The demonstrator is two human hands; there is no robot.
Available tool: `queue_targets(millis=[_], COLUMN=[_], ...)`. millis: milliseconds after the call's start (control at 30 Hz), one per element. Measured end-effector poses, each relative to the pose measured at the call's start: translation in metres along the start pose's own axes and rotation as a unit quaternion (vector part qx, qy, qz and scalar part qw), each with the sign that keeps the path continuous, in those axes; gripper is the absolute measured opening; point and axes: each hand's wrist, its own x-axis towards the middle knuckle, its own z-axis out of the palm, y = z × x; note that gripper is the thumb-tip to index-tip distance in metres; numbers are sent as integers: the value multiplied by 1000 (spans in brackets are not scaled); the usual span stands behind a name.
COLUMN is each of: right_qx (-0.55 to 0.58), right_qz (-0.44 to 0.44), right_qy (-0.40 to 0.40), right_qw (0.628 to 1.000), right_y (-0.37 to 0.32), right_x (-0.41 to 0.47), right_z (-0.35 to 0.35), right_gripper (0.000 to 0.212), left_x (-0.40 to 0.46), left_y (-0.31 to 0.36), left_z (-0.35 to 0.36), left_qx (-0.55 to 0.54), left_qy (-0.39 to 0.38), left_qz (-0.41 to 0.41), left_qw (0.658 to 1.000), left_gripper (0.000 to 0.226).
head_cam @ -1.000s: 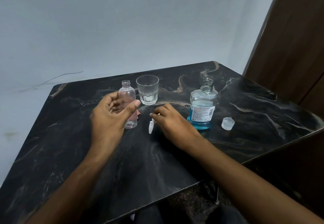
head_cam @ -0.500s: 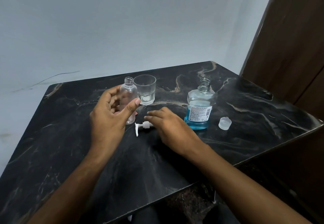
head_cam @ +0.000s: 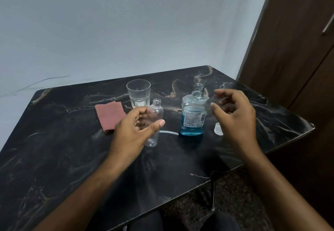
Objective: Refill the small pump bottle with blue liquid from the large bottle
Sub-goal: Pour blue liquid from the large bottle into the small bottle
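The small clear bottle (head_cam: 154, 122) stands uncapped and empty on the dark marble table (head_cam: 59, 158). My left hand (head_cam: 132, 133) is wrapped around it, thumb across its front and fingers behind. The large bottle (head_cam: 193, 116) stands open to its right, with blue liquid in its lower part. My right hand (head_cam: 235, 115) hovers just right of it with fingers spread, holding nothing and not touching it. The pump's thin white tube (head_cam: 168, 132) lies on the table between the two bottles; its head is hidden.
An empty drinking glass (head_cam: 138, 93) stands behind the small bottle. A folded pink cloth (head_cam: 109, 115) lies to the left. The large bottle's clear cap (head_cam: 217, 129) sits by my right palm, partly hidden. The table edge runs close on the right, beside a wooden door (head_cam: 298, 49).
My right hand has let go of the white pump, which now lies on the table, and has moved right and up beside the large bottle. My left hand stays on the small bottle.
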Motion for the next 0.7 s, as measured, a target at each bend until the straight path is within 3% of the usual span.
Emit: queue_targets(millis=[167,267,333,533,700], right_qx=[71,147,196,262,253], right_qz=[142,196,209,169,149], right_qy=[-148,-183,-190,-212,-200], right_qw=[976,952,939,926,935], right_y=[22,32,36,33,29], right_x=[16,18,19,17,15], right_z=[11,21,24,27,25], right_gripper=[96,113,109,58,48], left_x=[-1,0,1,0,-2], left_y=[-4,-6,-6,-9,-12], left_z=[11,16,18,23,26], left_qx=[10,8,13,20,18], left_qy=[-48,-55,-53,-51,-47], left_qz=[-26,-35,-38,-34,-31], left_qw=[998,998,998,998,998], left_gripper=[57,53,51,45,44])
